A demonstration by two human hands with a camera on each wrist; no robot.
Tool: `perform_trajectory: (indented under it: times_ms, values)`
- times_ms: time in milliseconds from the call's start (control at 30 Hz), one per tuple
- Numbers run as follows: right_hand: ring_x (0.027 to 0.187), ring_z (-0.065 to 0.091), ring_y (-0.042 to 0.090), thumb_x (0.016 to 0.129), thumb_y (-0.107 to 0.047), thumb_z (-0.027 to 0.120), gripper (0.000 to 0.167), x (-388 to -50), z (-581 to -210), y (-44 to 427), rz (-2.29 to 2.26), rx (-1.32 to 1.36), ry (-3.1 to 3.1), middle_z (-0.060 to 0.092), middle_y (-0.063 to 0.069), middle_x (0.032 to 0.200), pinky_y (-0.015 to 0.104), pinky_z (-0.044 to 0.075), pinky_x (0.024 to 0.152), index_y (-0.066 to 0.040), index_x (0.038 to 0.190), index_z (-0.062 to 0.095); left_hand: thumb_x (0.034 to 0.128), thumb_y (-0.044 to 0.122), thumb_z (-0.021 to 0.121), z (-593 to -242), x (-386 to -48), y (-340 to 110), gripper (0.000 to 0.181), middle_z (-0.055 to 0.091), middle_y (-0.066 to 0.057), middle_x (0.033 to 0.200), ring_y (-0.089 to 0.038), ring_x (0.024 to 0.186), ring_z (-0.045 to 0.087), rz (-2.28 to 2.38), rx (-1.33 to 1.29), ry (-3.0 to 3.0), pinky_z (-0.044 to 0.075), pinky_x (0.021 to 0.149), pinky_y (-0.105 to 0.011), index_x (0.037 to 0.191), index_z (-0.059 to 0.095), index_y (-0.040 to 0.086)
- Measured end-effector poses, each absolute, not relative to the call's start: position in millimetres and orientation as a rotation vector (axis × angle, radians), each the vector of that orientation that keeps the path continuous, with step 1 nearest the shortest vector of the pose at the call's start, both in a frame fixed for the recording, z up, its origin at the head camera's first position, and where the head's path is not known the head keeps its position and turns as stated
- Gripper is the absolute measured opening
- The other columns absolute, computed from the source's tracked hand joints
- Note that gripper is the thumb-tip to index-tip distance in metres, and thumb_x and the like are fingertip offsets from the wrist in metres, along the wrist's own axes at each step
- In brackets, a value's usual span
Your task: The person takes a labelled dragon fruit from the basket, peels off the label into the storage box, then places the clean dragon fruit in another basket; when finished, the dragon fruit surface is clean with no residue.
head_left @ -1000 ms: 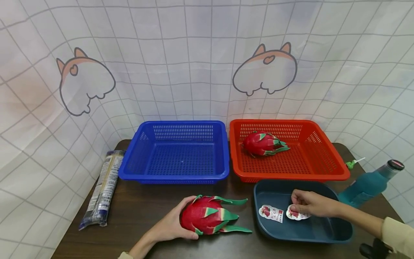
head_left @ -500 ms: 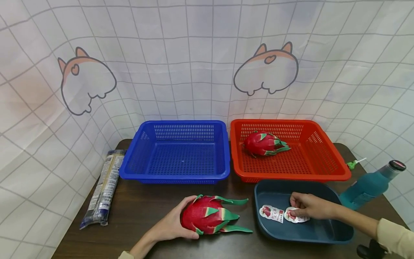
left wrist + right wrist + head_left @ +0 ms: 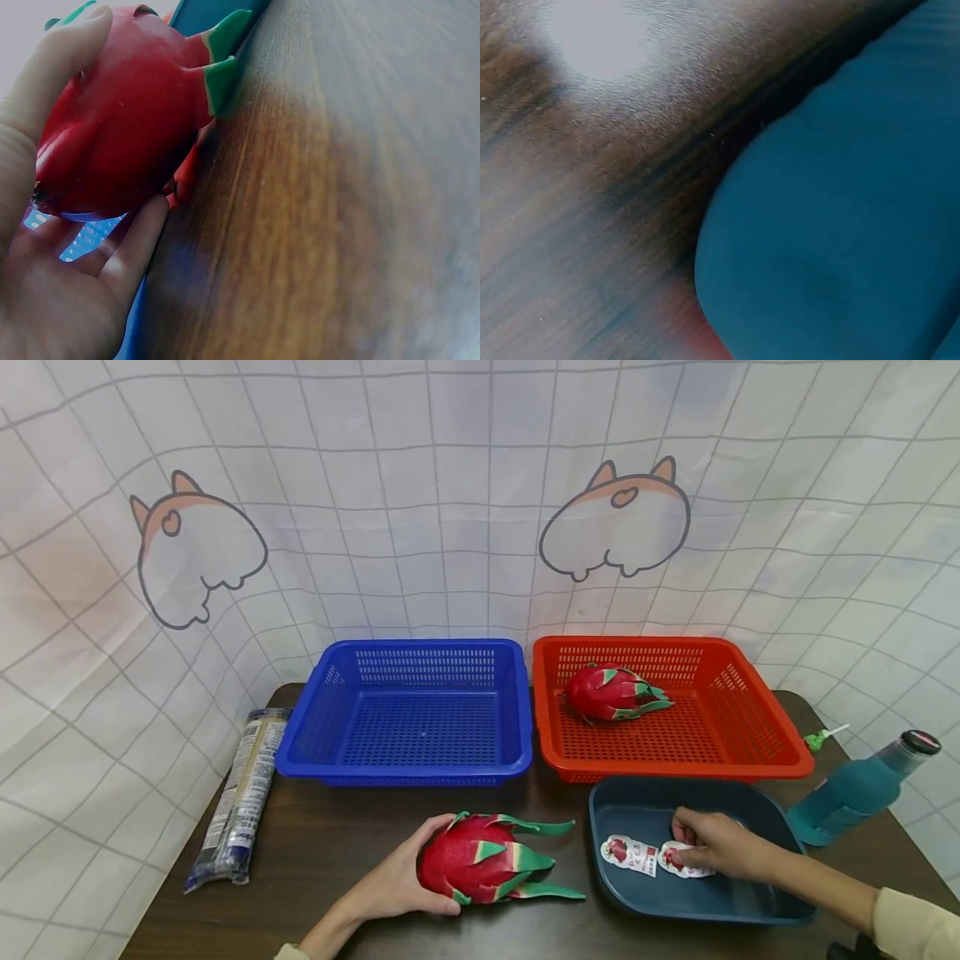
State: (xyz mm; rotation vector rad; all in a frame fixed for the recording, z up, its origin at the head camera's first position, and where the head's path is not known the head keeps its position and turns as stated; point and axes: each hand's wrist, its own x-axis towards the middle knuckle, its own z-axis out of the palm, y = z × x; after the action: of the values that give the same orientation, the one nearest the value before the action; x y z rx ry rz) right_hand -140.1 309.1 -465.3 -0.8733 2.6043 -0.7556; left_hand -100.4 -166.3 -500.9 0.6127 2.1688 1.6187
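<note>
In the head view my left hand [image 3: 401,877] grips a red dragon fruit [image 3: 472,860] with green scales on the table, its thumb along the near side. The left wrist view shows the thumb and fingers around the same dragon fruit [image 3: 120,112]. Inside a dark blue tray [image 3: 705,906], my right hand [image 3: 723,843] has curled fingers and pinches the edge of a white label [image 3: 693,870] printed with dragon fruit. A second such label [image 3: 637,856] lies flat to its left. The right wrist view catches only the tray's outer wall [image 3: 817,225] and the table.
Behind stand a blue basket [image 3: 420,727] and a red basket [image 3: 697,743] holding another dragon fruit [image 3: 611,693]. A long plastic-wrapped package [image 3: 240,802] lies at left. To the right are a bottle of blue liquid [image 3: 855,793] and a green lollipop [image 3: 816,741].
My right hand has shifted very slightly at the label, and its forearm has moved a little. The left hand keeps its hold on the dragon fruit without visible movement.
</note>
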Motion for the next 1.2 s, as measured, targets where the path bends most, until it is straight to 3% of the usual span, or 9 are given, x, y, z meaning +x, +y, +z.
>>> perform_trajectory:
  times_ms: [367, 467, 633, 767, 867, 967, 1067, 1200]
  values:
    - [0.065, 0.037, -0.006, 0.081, -0.019, 0.077, 0.025, -130, -464, 303, -0.594, -0.941, 2.794, 0.044, -0.013, 0.075, 0.015, 0.033, 0.053, -0.018, 0.086, 0.052, 0.0708, 0.023, 0.087, -502, -101, -167, 0.091, 0.045, -0.004, 0.143, -0.01, 0.122, 0.049, 1.61, 0.634, 2.19, 0.047, 0.097, -0.02, 0.144, 0.033, 0.028]
    - [0.068, 0.041, -0.005, 0.081, -0.027, 0.076, 0.024, -129, -463, 304, -0.515, -0.908, 2.839, 0.048, -0.012, 0.082, 0.017, 0.038, 0.055, -0.018, 0.091, 0.057, 0.0709, 0.022, 0.087, -502, -101, -167, 0.091, 0.045, -0.004, 0.143, -0.01, 0.122, 0.049, 1.609, 0.63, 2.188, 0.047, 0.097, -0.02, 0.144, 0.033, 0.028]
    - [0.071, 0.047, -0.005, 0.082, -0.044, 0.072, 0.036, -132, -451, 308, -0.424, -0.883, 2.877, 0.056, -0.015, 0.085, 0.02, 0.045, 0.058, -0.018, 0.104, 0.064, 0.0707, 0.022, 0.087, -501, -101, -167, 0.091, 0.045, -0.004, 0.144, -0.009, 0.122, 0.049, 1.61, 0.629, 2.191, 0.047, 0.097, -0.02, 0.144, 0.033, 0.027]
    - [0.07, 0.05, -0.007, 0.079, -0.026, 0.078, 0.023, -131, -432, 315, -0.577, -1.049, 3.054, 0.06, -0.017, 0.082, 0.017, 0.047, 0.059, -0.019, 0.098, 0.067, 0.0708, 0.023, 0.087, -501, -101, -166, 0.091, 0.045, -0.004, 0.144, -0.009, 0.122, 0.049, 1.608, 0.642, 2.194, 0.047, 0.097, -0.02, 0.144, 0.033, 0.026]
    - [0.078, 0.053, -0.008, 0.07, -0.008, 0.083, 0.033, -131, -418, 324, -0.751, -1.017, 3.276, 0.065, -0.011, 0.088, 0.007, 0.047, 0.068, -0.016, 0.098, 0.068, 0.0708, 0.024, 0.087, -501, -101, -166, 0.091, 0.045, -0.003, 0.143, -0.01, 0.122, 0.049, 1.601, 0.638, 2.199, 0.047, 0.097, -0.02, 0.144, 0.033, 0.027]
    - [0.096, 0.052, 0.002, 0.07, -0.008, 0.084, 0.046, -135, -410, 336, -0.869, -0.786, 3.409, 0.065, 0.005, 0.105, 0.002, 0.042, 0.075, -0.007, 0.111, 0.064, 0.0707, 0.024, 0.087, -500, -102, -166, 0.091, 0.045, -0.002, 0.143, -0.011, 0.122, 0.049, 1.59, 0.625, 2.207, 0.048, 0.097, -0.02, 0.144, 0.033, 0.029]
    - [0.113, 0.046, 0.026, 0.077, -0.014, 0.079, 0.058, -142, -410, 347, -0.951, -0.577, 3.406, 0.055, 0.023, 0.124, 0.032, 0.05, 0.088, 0.002, 0.126, 0.054, 0.0704, 0.024, 0.087, -501, -102, -167, 0.091, 0.045, -0.002, 0.144, -0.011, 0.123, 0.049, 1.58, 0.624, 2.219, 0.047, 0.097, -0.021, 0.144, 0.033, 0.029]
    - [0.118, 0.034, 0.052, 0.081, -0.021, 0.073, 0.067, -151, -417, 353, -0.985, -0.424, 3.389, 0.04, 0.036, 0.138, 0.072, 0.032, 0.083, 0.009, 0.134, 0.044, 0.0698, 0.025, 0.087, -501, -101, -167, 0.091, 0.045, -0.001, 0.144, -0.009, 0.123, 0.048, 1.568, 0.627, 2.239, 0.046, 0.098, -0.02, 0.144, 0.034, 0.029]
